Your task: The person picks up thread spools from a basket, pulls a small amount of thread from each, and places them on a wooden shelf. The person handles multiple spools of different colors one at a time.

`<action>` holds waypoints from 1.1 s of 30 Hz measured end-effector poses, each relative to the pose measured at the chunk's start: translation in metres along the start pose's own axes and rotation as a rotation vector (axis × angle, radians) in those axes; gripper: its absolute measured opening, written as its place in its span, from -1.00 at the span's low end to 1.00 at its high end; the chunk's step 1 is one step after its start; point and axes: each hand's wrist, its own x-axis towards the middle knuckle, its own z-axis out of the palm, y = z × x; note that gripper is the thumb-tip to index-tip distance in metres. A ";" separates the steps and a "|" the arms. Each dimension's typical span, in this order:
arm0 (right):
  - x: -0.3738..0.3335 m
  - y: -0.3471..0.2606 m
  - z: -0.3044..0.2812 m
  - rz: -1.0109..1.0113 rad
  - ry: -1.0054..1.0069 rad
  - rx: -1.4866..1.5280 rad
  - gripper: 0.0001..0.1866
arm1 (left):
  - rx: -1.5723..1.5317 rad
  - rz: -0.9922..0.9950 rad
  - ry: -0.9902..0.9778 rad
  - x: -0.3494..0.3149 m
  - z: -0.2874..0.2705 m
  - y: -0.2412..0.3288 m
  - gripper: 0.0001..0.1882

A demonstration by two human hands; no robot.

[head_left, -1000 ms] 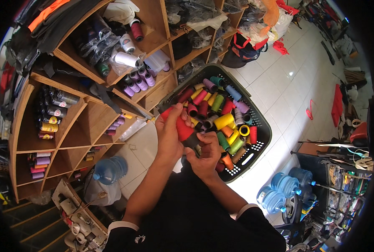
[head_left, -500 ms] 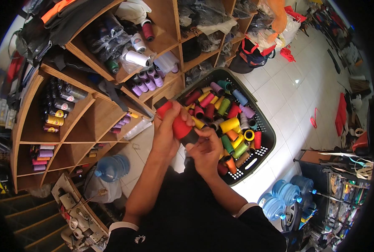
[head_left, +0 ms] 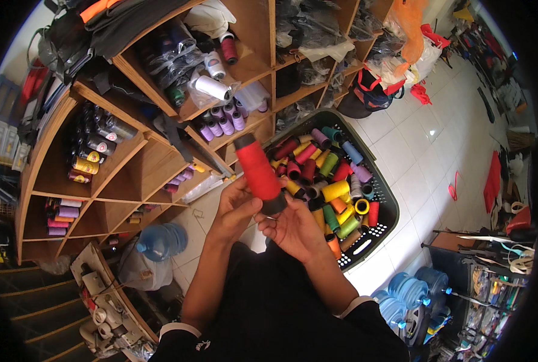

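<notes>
A red spool of thread (head_left: 259,171) with dark ends is tilted in front of me, its upper end leaning left. My left hand (head_left: 234,211) grips the lower part, the thumb lying across the front and the fingers behind. At the dark bottom end, my right hand (head_left: 296,228) pinches the rim with its fingertips. Just beyond the right hand is a dark perforated basket (head_left: 392,202) heaped with thread spools in yellow, red, green, purple and other colours, among them a yellow spool (head_left: 335,191).
Wooden cubby shelves (head_left: 130,184) on the left and ahead hold purple spools (head_left: 222,123), dark spools and plastic bags. A blue water jug (head_left: 162,241) stands left, and several more jugs (head_left: 409,289) stand right. White floor tiles (head_left: 402,136) lie beyond the basket.
The red spool has turned more upright, and its top is now uncovered. My left hand has slid down to its lower part, and my right hand has shifted to its bottom end.
</notes>
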 end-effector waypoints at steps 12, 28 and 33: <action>0.010 -0.027 0.055 -0.990 0.188 -1.320 -0.62 | 0.425 0.336 0.362 -0.005 0.031 0.026 -0.45; 0.023 -0.019 0.055 -0.969 -0.059 -0.838 -0.86 | 0.565 0.373 0.437 -0.010 0.032 0.033 -0.50; 0.022 -0.024 0.048 -0.824 -0.077 -0.631 -0.79 | 0.389 0.344 0.402 -0.011 0.036 0.034 -0.51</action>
